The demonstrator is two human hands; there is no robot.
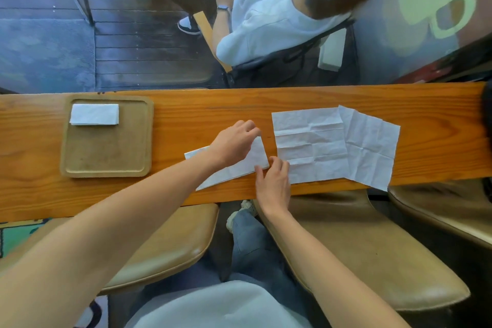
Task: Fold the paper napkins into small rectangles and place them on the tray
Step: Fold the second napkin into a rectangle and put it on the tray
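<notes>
A half-folded white napkin (257,158) lies slanted on the wooden counter (186,120), near its front edge. My left hand (234,142) lies across the napkin and pinches its far right corner. My right hand (273,181) pinches the near right corner between thumb and forefinger. To the left sits a square wooden tray (106,152) with one folded napkin (94,114) in its far left corner. Two unfolded, creased napkins lie to the right, one flat (310,144) and one (370,146) overlapping it and reaching past the counter's front edge.
A person in a white shirt (266,24) sits on a chair beyond the counter, back turned. Tan padded stools (359,247) stand under the counter's near edge, beside my legs. The counter is narrow, and bare wood shows between the tray and the napkin.
</notes>
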